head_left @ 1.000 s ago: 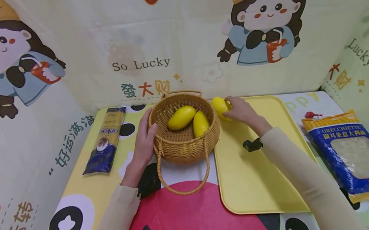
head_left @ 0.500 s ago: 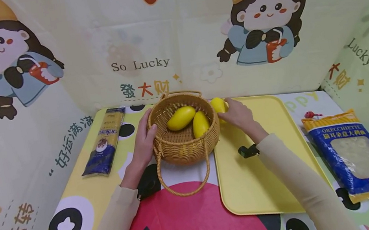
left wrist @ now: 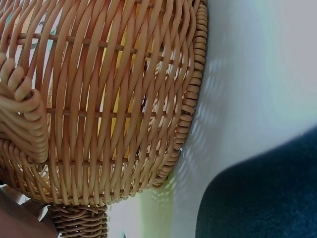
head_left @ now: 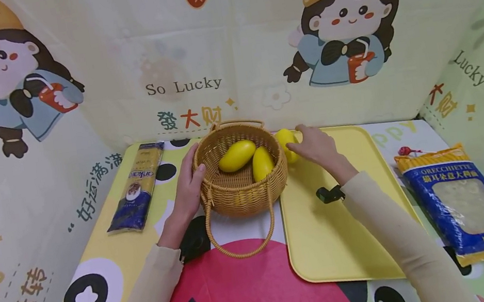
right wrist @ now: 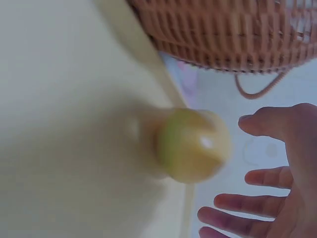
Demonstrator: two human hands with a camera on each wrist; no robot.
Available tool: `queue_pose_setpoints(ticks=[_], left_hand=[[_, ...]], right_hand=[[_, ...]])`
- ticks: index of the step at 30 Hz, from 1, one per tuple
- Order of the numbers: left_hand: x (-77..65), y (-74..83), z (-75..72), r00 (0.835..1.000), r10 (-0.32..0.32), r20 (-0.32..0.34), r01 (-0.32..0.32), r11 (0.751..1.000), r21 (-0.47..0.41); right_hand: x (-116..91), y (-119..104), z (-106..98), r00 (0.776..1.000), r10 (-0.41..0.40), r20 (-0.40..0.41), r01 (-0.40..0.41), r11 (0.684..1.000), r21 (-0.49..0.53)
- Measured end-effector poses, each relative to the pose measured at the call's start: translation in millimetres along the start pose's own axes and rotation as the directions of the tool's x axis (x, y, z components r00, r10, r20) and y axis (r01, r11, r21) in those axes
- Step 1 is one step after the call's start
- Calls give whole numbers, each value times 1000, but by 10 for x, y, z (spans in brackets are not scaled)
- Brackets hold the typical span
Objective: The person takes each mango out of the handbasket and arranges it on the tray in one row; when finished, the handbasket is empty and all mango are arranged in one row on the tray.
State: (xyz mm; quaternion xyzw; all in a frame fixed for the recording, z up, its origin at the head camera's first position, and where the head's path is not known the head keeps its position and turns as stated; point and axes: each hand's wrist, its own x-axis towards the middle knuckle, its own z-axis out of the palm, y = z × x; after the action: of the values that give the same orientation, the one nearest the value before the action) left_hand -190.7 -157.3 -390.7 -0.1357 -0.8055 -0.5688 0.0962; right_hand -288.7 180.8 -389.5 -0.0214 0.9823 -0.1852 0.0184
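Behind everything, from 9 round through 12 to 3 o'clock, hangs a pale printed backdrop (head_left: pixel 114 50), its words "So Lucky" at 11. A patterned cloth (head_left: pixel 244 291) lies beneath, with its red patch at 6 o'clock. Next in size comes the yellow tray (head_left: pixel 331 247), at 4 o'clock from the wicker basket (head_left: pixel 244 200), the dial's centre, which stands upright by the tray's edge; one long handle (head_left: pixel 245 255) is tipped down to 6. At half past 3, beyond the tray, lies a blue bag (head_left: pixel 470 200) marked "Orecchiette"; at 9, a slimmer blue and gold packet (head_left: pixel 137 187). The left hand (head_left: pixel 187 188) holds the basket at 9 o'clock, thumb at the rim, fingers along the outside. At 3 o'clock the right hand (head_left: pixel 318 147) has its fingers straight and spread wide, with a gap between its thumb and a yellow fruit (head_left: pixel 285 140) at the tray's corner, beside the basket. Two more fruits (head_left: pixel 236 156) lie inside the basket, one near the middle, one toward 4. Smallest, a red lollipop (head_left: pixel 405 150) is at 3 o'clock, beside the bag's far end.
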Motion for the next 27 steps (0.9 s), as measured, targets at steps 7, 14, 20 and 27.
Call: queue_pose_setpoints(ticks=[7, 14, 20, 27], left_hand=[[-6, 4, -4, 1000, 0, -2, 0, 1000, 9], [-12, 1, -5, 1000, 0, 2, 0, 1000, -3], [-8, -11, -10, 1000, 5, 3, -5, 1000, -3], [-1, -16, 0, 1000, 5, 4, -5, 1000, -9]], right_hand=[[-24, -56, -180, 997, -77, -27, 78, 997, 26], [-20, -183, -293, 987, -145, -66, 146, 989, 19], [-51, -347, -405, 977, -190, -94, 193, 981, 30], [-87, -543, -521, 962, -255, -103, 259, 966, 26]])
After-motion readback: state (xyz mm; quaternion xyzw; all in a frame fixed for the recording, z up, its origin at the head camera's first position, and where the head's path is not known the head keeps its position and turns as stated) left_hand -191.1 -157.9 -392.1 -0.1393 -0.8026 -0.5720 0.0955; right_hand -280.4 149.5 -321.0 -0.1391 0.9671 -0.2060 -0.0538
